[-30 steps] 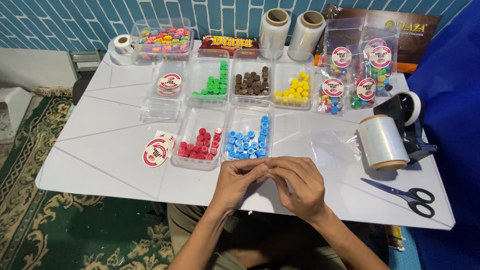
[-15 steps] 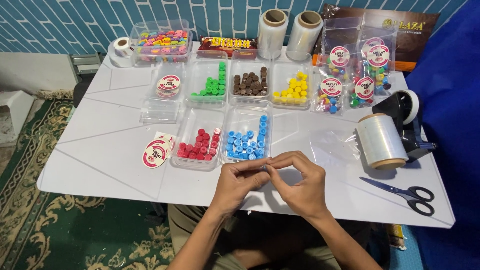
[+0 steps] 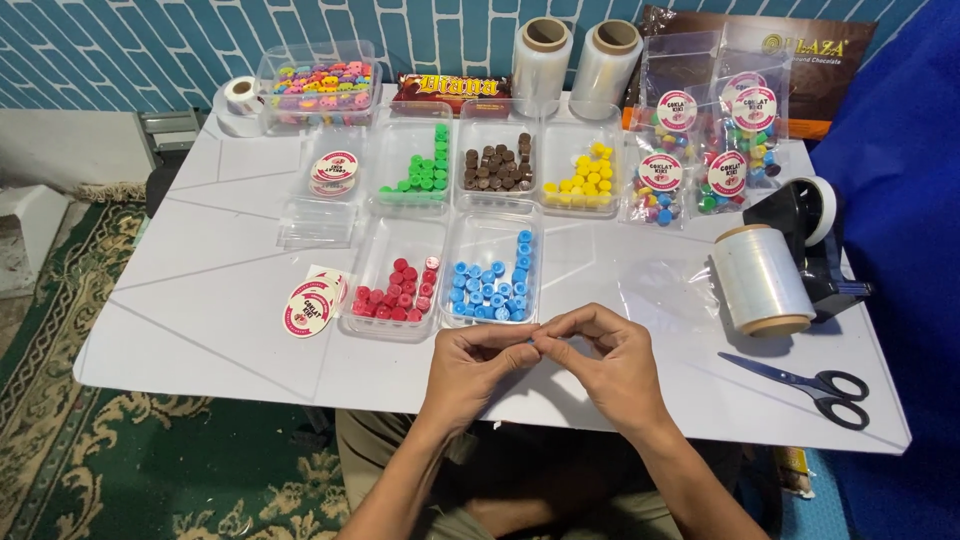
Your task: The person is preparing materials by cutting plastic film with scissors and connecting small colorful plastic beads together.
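Pinching w/ both hands at the table's near edge: left hand (image 3: 470, 362) and right hand (image 3: 610, 362) meet fingertip to fingertip over the white table (image 3: 190, 330), w/ a small blue piece (image 3: 530, 341) just showing between them, mostly hidden by the fingers. Neither hand is spread; thumbs and forefingers are pressed tog. on the piece, other fingers curled loosely, wrists hovering just above the surface. Piece sits right in front of the clear tray of blue pieces (image 3: 490, 285), prob. why hands work there: short reach. Beside it to the left, a tray of red pieces (image 3: 395, 295); behind, trays of green (image 3: 420, 175), brown (image 3: 497, 170) and yellow pieces (image 3: 585, 180), sorted by colour so each is easy to grab. Round red-and-white stickers (image 3: 310, 305) lie left of the red tray. Filled clear bags (image 3: 700, 150) stand at the back right. Roll of clear film (image 3: 762, 280) lies on its side right of the hands, tape dispenser (image 3: 815, 240) touching behind it, scissors (image 3: 800, 385) near the right edge, all on the right-hand side. Can't tell if film wraps the piece.
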